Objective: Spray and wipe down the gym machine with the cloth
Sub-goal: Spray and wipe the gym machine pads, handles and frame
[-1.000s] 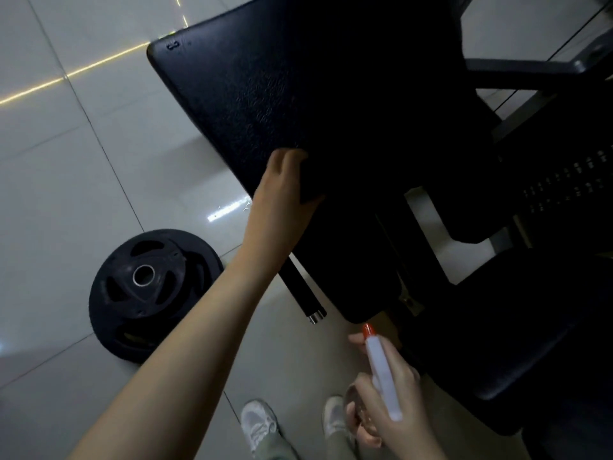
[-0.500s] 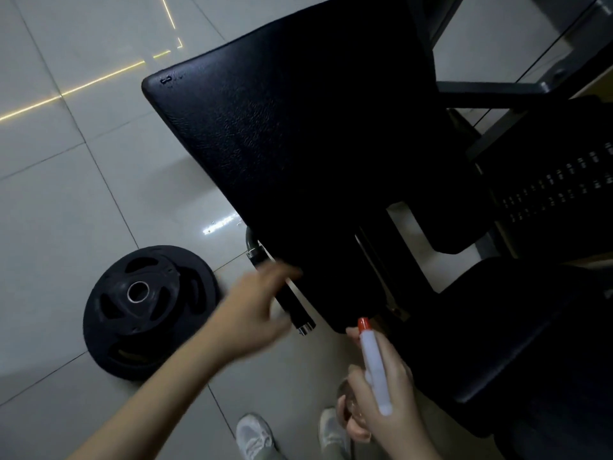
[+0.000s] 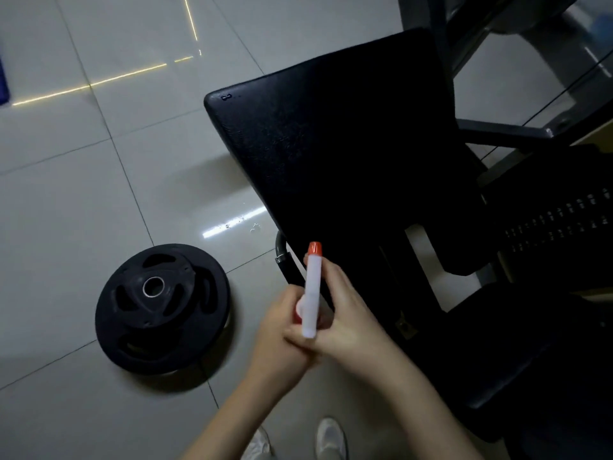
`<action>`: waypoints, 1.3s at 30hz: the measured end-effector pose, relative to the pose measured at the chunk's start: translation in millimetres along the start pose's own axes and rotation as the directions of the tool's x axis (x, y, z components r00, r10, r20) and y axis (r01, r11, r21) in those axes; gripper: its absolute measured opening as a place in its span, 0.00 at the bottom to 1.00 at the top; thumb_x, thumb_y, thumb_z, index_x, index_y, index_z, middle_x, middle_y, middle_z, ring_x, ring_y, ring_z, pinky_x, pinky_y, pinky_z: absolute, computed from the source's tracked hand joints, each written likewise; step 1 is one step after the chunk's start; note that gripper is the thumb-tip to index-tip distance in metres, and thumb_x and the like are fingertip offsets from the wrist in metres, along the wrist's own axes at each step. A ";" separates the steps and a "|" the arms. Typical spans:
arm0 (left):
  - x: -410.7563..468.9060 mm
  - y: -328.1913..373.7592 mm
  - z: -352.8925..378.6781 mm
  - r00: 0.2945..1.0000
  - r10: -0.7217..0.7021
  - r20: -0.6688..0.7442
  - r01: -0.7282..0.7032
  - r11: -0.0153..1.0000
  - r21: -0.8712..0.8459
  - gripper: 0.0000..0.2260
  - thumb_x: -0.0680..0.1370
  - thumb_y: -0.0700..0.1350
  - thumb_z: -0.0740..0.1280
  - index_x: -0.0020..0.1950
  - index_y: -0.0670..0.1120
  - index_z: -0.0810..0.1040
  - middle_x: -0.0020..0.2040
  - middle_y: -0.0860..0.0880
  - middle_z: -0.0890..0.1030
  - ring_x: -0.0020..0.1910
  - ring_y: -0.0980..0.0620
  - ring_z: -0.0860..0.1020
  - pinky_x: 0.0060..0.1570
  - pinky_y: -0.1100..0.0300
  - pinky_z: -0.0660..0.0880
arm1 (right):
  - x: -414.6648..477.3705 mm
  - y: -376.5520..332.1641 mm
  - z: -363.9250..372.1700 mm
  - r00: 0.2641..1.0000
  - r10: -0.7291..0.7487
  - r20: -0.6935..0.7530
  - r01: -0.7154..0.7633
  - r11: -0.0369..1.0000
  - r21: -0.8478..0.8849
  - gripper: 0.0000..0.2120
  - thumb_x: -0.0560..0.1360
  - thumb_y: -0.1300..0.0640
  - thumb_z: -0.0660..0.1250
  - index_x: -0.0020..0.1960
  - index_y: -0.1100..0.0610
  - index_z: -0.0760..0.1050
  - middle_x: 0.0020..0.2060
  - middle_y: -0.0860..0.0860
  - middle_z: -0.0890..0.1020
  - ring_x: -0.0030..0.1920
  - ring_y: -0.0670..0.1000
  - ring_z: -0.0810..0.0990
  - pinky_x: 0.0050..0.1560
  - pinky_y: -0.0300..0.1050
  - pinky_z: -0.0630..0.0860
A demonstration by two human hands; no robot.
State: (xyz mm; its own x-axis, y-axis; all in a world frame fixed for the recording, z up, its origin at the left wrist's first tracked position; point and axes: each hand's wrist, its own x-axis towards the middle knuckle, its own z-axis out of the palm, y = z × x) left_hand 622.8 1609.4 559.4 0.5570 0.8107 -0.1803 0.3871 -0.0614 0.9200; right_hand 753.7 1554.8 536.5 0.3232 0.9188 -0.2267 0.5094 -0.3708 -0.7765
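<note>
Both hands met at the bottle (image 3: 312, 293), which was held upright in the air just in front of the pad's near lower corner, its white sprayer top ending in an orange nozzle that pointed away from the person. The right hand (image 3: 351, 323) grasped it, fingers curled round the far side and thumb crossing under the sprayer. The left hand (image 3: 277, 330) lay against the bottle's left side, touching the right hand, but its fingers were hidden behind the bottle, so I could not tell whether it gripped. The pad (image 3: 331, 151) was black grained vinyl, broad and tilted, with a small tag at its upper left corner. A short black handle (image 3: 288, 260) stuck out beneath its lower edge. To the right stood the weight stack (image 3: 564, 217) with pale numbers too small to read, a dark seat (image 3: 530, 343) below it, and grey frame bars (image 3: 504, 134) behind. The floor (image 3: 66, 210) was glossy pale grey tile with thin dark joints, carrying bright reflected light strips. A black plate (image 3: 162, 308) lay flat on it, left of the hands. Two pale shoes (image 3: 331, 436) showed at the bottom edge.
</note>
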 end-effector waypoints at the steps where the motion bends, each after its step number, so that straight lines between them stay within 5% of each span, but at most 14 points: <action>1: -0.6 0.4 -7.4 0.999 -0.049 0.010 0.049 0.998 -0.041 0.12 0.61 0.49 0.65 0.40 0.45 0.72 0.34 0.44 0.77 0.32 0.42 0.76 0.29 0.44 0.75 | 4.3 -7.8 -7.3 0.999 -0.011 0.039 0.010 1.000 0.017 0.44 0.64 0.44 0.76 0.73 0.41 0.56 0.70 0.38 0.61 0.70 0.38 0.61 0.68 0.41 0.65; 4: 3.7 0.2 -28.4 0.991 -0.129 -0.043 0.127 0.991 -0.045 0.09 0.68 0.42 0.71 0.41 0.40 0.74 0.35 0.40 0.79 0.34 0.43 0.78 0.37 0.45 0.75 | 27.5 -10.5 -31.4 0.998 0.068 -0.012 -0.068 0.997 -0.038 0.36 0.70 0.47 0.71 0.73 0.48 0.59 0.71 0.46 0.62 0.71 0.43 0.61 0.69 0.36 0.59; 9: 6.7 -6.5 -45.4 0.985 -0.162 -0.066 0.164 0.986 0.038 0.05 0.71 0.38 0.72 0.43 0.42 0.77 0.39 0.44 0.81 0.37 0.52 0.80 0.37 0.62 0.77 | 105.5 25.7 -28.4 0.959 0.195 -0.206 -0.252 0.918 -0.305 0.37 0.76 0.42 0.61 0.77 0.49 0.45 0.76 0.53 0.43 0.75 0.58 0.45 0.73 0.59 0.53; 13: 5.0 -13.0 -39.7 0.983 -0.154 -0.104 0.163 0.983 0.084 0.13 0.72 0.37 0.71 0.54 0.44 0.75 0.42 0.52 0.78 0.44 0.65 0.77 0.40 0.77 0.70 | 137.5 49.9 -10.2 0.947 0.160 -0.278 -0.274 0.854 -0.443 0.33 0.77 0.42 0.59 0.76 0.52 0.50 0.76 0.58 0.47 0.75 0.63 0.45 0.72 0.64 0.48; 16: 0.4 -16.3 -35.1 0.975 -0.174 -0.136 0.179 0.984 0.027 0.17 0.71 0.42 0.72 0.59 0.45 0.74 0.41 0.53 0.79 0.45 0.63 0.78 0.40 0.76 0.70 | 118.6 65.3 3.2 0.953 0.004 -0.302 -0.171 0.832 -0.527 0.28 0.77 0.46 0.59 0.73 0.55 0.61 0.74 0.62 0.57 0.73 0.66 0.54 0.69 0.66 0.56; 19: -5.3 -20.0 -31.9 0.982 -0.118 -0.147 0.124 0.992 0.033 0.28 0.71 0.37 0.73 0.61 0.62 0.66 0.47 0.54 0.78 0.48 0.66 0.77 0.43 0.78 0.69 | 89.9 78.5 8.9 0.958 -0.061 -0.281 -0.115 0.815 -0.568 0.26 0.75 0.48 0.59 0.70 0.56 0.65 0.71 0.64 0.62 0.70 0.67 0.61 0.64 0.65 0.65; 22: -9.3 -22.7 -27.3 0.983 -0.116 -0.143 0.123 0.992 0.037 0.29 0.68 0.41 0.73 0.60 0.62 0.64 0.52 0.54 0.77 0.49 0.67 0.76 0.44 0.79 0.69 | 73.1 72.3 14.6 0.940 -0.148 -0.309 -0.030 0.864 -0.503 0.22 0.73 0.57 0.67 0.65 0.58 0.69 0.63 0.66 0.69 0.60 0.66 0.72 0.52 0.58 0.78; 25: -12.6 -33.0 -29.6 0.970 -0.189 -0.156 0.188 0.982 -0.019 0.24 0.65 0.49 0.71 0.60 0.53 0.71 0.47 0.52 0.79 0.47 0.61 0.78 0.44 0.73 0.71 | 66.8 48.6 41.5 0.900 -0.400 -0.174 0.282 0.838 -0.468 0.26 0.68 0.58 0.73 0.62 0.60 0.66 0.55 0.62 0.76 0.52 0.61 0.78 0.48 0.50 0.80; 28: -16.0 -47.2 -30.7 0.970 -0.156 -0.188 0.166 0.985 0.040 0.19 0.69 0.50 0.69 0.59 0.52 0.71 0.49 0.55 0.77 0.50 0.62 0.76 0.47 0.74 0.71 | 88.1 39.4 78.1 0.840 -0.543 0.015 0.453 0.685 -0.570 0.21 0.69 0.57 0.70 0.59 0.62 0.70 0.59 0.61 0.77 0.62 0.60 0.73 0.63 0.50 0.70; 30: -19.6 -57.0 -30.4 0.967 -0.154 -0.205 0.172 0.982 0.075 0.18 0.70 0.50 0.67 0.59 0.55 0.70 0.50 0.55 0.77 0.51 0.63 0.75 0.47 0.76 0.69 | 102.2 46.3 97.9 0.857 -0.498 0.131 0.421 0.533 -0.734 0.20 0.70 0.56 0.70 0.60 0.62 0.75 0.64 0.59 0.75 0.67 0.58 0.70 0.70 0.50 0.59; 32: -23.3 -67.4 -31.2 0.958 -0.193 -0.210 0.207 0.977 0.044 0.19 0.69 0.54 0.68 0.58 0.58 0.70 0.53 0.53 0.77 0.52 0.60 0.76 0.50 0.71 0.72 | 99.5 61.0 111.4 0.887 -0.424 0.184 0.363 0.393 -0.845 0.21 0.72 0.57 0.64 0.63 0.61 0.75 0.66 0.57 0.73 0.67 0.55 0.70 0.69 0.48 0.61; 36: -30.5 -81.7 -36.0 0.943 -0.246 -0.225 0.258 0.966 0.024 0.21 0.69 0.52 0.68 0.61 0.55 0.71 0.56 0.50 0.76 0.53 0.53 0.78 0.54 0.52 0.76 | 64.8 83.5 122.8 0.908 -0.370 0.195 0.345 0.401 -0.849 0.24 0.72 0.66 0.51 0.66 0.63 0.71 0.65 0.60 0.74 0.65 0.57 0.72 0.58 0.45 0.74; 39: -32.3 -79.7 -37.8 0.958 -0.204 -0.202 0.211 0.977 0.016 0.20 0.69 0.48 0.68 0.60 0.55 0.70 0.56 0.51 0.75 0.50 0.56 0.79 0.49 0.65 0.75 | 57.7 73.9 116.5 0.919 -0.379 0.111 0.288 0.451 -0.845 0.20 0.72 0.65 0.56 0.61 0.62 0.76 0.58 0.59 0.79 0.57 0.57 0.77 0.47 0.43 0.78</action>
State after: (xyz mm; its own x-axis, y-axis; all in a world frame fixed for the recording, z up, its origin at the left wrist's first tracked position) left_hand 546.1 1610.1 505.1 0.3064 0.9066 -0.2900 0.5075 0.1021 0.8556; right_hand 717.1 1596.2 397.5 0.0157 0.9997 0.0204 0.9965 -0.0173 0.0814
